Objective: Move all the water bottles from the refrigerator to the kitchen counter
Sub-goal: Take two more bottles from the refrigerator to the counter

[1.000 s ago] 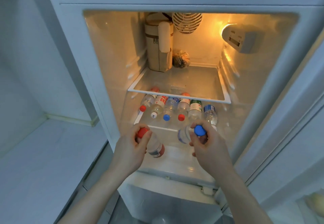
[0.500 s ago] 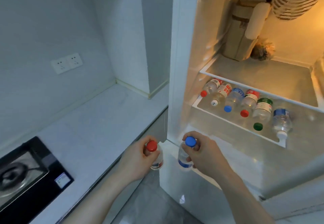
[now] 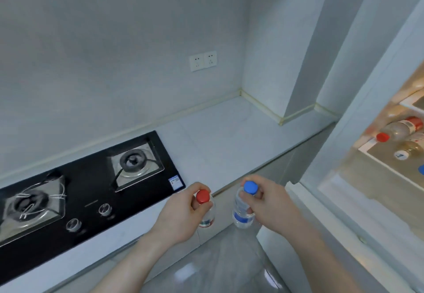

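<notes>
Head view, only one. Two hands, two bottles in hand. Left hand [image 3: 181,214] grips the red-capped bottle [image 3: 206,210] near its neck, fingers [image 3: 202,187] curled round just under the cap, clamped on it. Right hand [image 3: 273,207] grips the blue-capped bottle [image 3: 242,212] the same way, fingers clamped on the neck below the cap. Both bottles upright, held in the air just off the front edge of the desk [image 3: 220,141], over the floor, not touching the desk. They sit side by side, near each other but apart.

Desk carries one black cooktop [image 3: 89,182] on its left part: two burners, two knobs, one small sticker at its right corner. One double wall socket [image 3: 203,60] above the desk.

Refrigerator [image 3: 358,132] open at right edge of frame, lit inside. On its shelf, bottles lying on their sides with caps toward the camera: one with a red cap [image 3: 400,129], one with a white cap [image 3: 410,149], plus a sliver of blue at the frame edge, too cut off to tell. Two countable there; more may be out of frame.
</notes>
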